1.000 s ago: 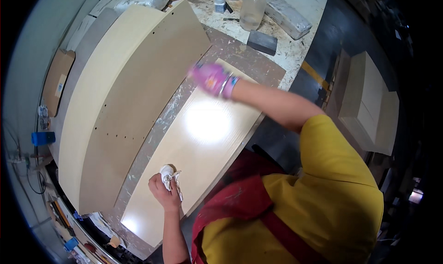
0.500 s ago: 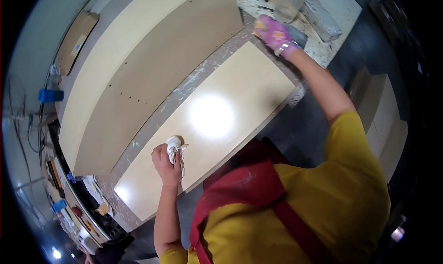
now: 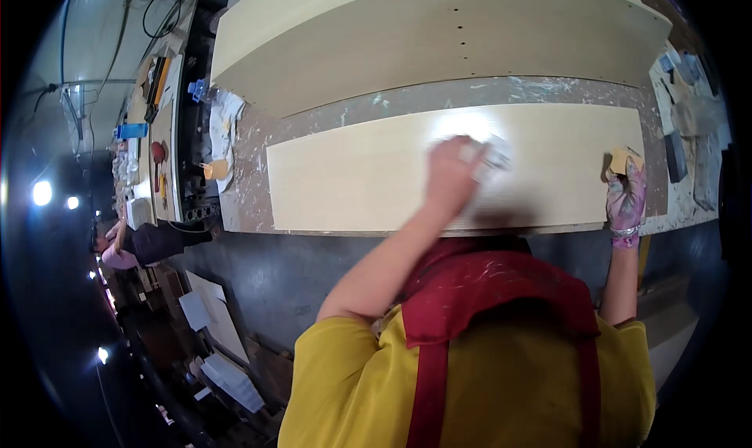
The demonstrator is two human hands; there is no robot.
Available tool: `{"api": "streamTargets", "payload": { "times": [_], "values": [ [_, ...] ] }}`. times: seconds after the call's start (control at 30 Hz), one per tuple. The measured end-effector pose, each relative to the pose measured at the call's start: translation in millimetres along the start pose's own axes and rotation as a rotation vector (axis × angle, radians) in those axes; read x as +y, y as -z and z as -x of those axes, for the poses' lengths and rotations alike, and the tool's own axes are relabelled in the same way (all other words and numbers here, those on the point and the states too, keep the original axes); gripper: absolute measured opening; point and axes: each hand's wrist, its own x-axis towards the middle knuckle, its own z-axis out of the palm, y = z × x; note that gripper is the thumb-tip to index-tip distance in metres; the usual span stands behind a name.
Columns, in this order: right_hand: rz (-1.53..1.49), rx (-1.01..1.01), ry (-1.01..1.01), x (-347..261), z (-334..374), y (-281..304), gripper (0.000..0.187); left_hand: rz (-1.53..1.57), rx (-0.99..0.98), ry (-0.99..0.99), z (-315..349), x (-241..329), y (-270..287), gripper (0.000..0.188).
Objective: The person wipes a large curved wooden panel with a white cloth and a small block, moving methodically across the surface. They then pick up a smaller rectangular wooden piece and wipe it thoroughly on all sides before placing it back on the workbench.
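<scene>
A long pale wooden panel point(image 3: 345, 174) lies flat on the paint-spattered bench in front of me. Near its middle my bare left hand point(image 3: 450, 174), smeared by motion, is closed on a crumpled white cloth point(image 3: 495, 154) against the glossy surface. At the panel's right end is my right hand point(image 3: 627, 201), in a pink patterned glove with a shiny band at the wrist. Its fingers grip a small yellow sponge-like pad point(image 3: 627, 161); whether the pad touches the panel is hard to tell.
Beyond the panel stands a large curved board point(image 3: 376, 72) with small holes. To the right, a side table point(image 3: 709, 209) carries a dark grey block point(image 3: 674, 157) and a clear container point(image 3: 695, 117). An orange cup point(image 3: 215, 169) stands at the left. Another person point(image 3: 133, 244) is far left.
My view has turned, so the panel now lies crosswise. My left hand has moved with the cloth rightward along the panel. My right hand has come from the side table to the panel's right end.
</scene>
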Motion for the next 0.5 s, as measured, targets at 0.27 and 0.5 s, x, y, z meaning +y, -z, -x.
{"api": "streamTargets", "payload": {
  "times": [0.27, 0.5],
  "values": [
    [-0.043, -0.02, 0.017, 7.8, -7.6, -7.2, 0.03, -0.688, 0.035, 0.809, 68.2, -282.6, 199.0, 0.047],
    [0.021, 0.045, 0.069, 14.1, -7.2, 24.6, 0.031, -0.425, 0.061, 0.759, 72.1, -237.8, 180.0, 0.063]
  ]
}}
